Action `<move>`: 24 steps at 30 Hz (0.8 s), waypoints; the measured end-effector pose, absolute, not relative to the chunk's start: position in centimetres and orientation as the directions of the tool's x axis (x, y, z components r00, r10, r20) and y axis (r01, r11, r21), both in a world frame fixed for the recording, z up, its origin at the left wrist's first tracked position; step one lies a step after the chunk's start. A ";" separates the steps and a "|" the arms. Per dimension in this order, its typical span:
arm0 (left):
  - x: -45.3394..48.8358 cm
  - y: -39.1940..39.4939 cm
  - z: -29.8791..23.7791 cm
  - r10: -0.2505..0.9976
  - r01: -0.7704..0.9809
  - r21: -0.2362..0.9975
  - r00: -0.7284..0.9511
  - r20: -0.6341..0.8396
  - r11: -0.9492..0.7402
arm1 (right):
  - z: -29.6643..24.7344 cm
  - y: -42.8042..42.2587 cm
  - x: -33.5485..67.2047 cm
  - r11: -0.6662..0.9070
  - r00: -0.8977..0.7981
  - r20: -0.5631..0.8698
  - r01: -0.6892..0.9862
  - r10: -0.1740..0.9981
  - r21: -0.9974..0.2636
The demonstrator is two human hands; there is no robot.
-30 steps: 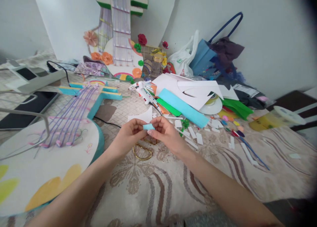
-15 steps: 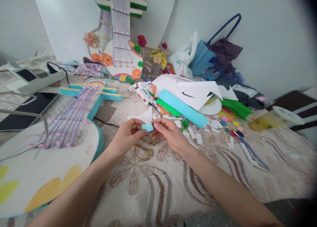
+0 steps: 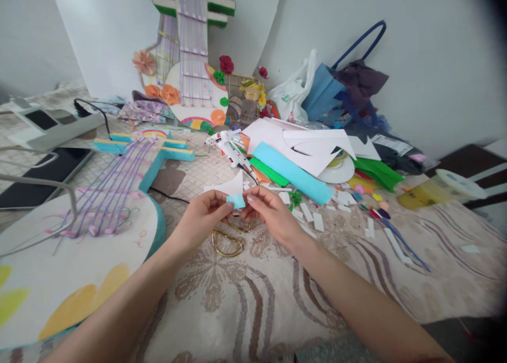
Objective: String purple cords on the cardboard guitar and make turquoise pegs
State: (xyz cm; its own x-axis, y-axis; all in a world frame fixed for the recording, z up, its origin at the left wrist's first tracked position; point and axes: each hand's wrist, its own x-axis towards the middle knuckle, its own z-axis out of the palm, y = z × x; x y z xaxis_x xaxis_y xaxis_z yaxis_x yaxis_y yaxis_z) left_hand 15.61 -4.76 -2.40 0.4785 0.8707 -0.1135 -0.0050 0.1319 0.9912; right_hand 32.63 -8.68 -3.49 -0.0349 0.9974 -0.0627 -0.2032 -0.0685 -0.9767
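A small piece of light-blue paper point(image 3: 236, 201) is pinched between my two hands, above the patterned tablecloth. My left hand point(image 3: 206, 215) grips its left end between thumb and fingers. At its right end the thumb and fingers of my right hand point(image 3: 270, 212) are closed on it. Just below my hands lies a pair of scissors with gold handles point(image 3: 227, 245); my hands hide the blades. Behind my fingers a white paper scrap point(image 3: 227, 183) rests on the cloth.
To the left lies a paper-craft guitar point(image 3: 103, 257) with purple strings, near a phone point(image 3: 47, 173). Beyond my hands are a white glue gun point(image 3: 229, 144), a light-blue paper roll point(image 3: 293, 173) and white paper sheets point(image 3: 273, 136). A yellowish cup point(image 3: 431, 191) lies on its side at right.
Almost nothing differs. Both hands still hold the light-blue paper in nearly the same spot, with only a slight shift of the fingers.
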 end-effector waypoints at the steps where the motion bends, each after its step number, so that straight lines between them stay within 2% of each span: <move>1: 15.6 -4.7 -2.5 0.874 -0.015 0.991 0.474 -0.109 0.132 | -3.4 -8.7 32.6 -0.056 -0.039 -0.049 -0.204 0.998 -0.977; 13: 15.6 -4.6 -2.8 0.887 -0.064 0.986 0.448 -0.110 0.155 | -3.4 -8.8 32.7 0.040 -0.084 0.038 0.028 0.996 -0.999; 19: 15.8 -4.8 -2.7 0.863 -0.105 0.958 0.468 -0.190 0.268 | -3.3 -9.0 32.7 0.154 -0.078 0.146 0.112 0.986 -0.982; 24: 15.7 -5.0 -2.5 0.850 -0.143 0.943 0.490 -0.195 0.299 | -3.0 -9.2 32.6 0.208 -0.064 0.201 0.134 0.978 -0.969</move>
